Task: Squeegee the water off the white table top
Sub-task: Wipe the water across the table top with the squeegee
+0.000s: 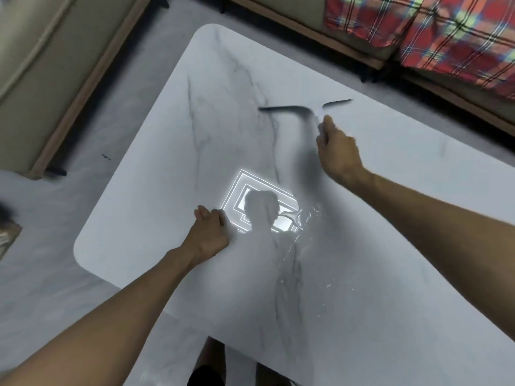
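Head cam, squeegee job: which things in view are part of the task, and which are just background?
In the job: white marble-look table top; puddle of water on it; dark-bladed squeegee, gripped by the right hand; left hand, resting curled on the table.
Just lying about: red plaid cushions; beige sofa; grey floor.

Pale grey floor (41, 260) with a faint marbled grain spreads out to the left of the left fingers (201, 213). Far beyond them, further left, a beige sofa (41, 65) stands on a light wooden frame with dark feet. Past the right fingers (328, 123) a second sofa (451, 90), also wood-framed, carries red plaid cushions (418, 26). Just right of the left fingers, a bright reflection (237, 188) of nested rectangles glares off the glossy surface (139, 204)
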Available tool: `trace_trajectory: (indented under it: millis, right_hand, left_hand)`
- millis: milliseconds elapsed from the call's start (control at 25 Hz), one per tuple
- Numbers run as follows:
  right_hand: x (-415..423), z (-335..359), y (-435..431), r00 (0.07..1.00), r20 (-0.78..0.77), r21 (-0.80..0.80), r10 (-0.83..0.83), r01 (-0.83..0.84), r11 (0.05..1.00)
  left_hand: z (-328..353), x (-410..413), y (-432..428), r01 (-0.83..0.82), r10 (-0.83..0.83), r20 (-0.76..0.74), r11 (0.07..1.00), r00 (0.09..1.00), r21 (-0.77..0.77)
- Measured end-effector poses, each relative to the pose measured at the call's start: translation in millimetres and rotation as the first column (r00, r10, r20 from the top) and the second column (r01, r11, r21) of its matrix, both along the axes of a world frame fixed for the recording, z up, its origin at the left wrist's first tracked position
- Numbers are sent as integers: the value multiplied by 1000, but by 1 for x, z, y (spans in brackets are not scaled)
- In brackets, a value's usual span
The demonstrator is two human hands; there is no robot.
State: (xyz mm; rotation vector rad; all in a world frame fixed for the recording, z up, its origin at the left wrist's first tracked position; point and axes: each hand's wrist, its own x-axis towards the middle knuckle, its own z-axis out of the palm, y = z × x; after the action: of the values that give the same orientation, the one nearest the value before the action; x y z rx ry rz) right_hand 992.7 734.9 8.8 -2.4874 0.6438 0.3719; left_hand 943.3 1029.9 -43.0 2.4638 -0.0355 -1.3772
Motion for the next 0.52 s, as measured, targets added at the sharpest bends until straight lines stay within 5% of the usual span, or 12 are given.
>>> trace_trajectory:
  millis: [200, 440, 520]
  right_hand:
    - [-84, -2, 51, 896, -114, 27, 430, -429, 903]
    - [-186, 37, -17, 826, -314, -147, 468, -529, 835]
    - [-175, 47, -18, 856, -259, -134, 447, -490, 862]
  left_hand:
    - [13, 0, 19, -158, 168, 84, 981, 982, -114]
    - [15, -15, 52, -136, 154, 189, 985, 970, -102]
    - [14, -17, 58, -176, 197, 212, 978, 957, -114]
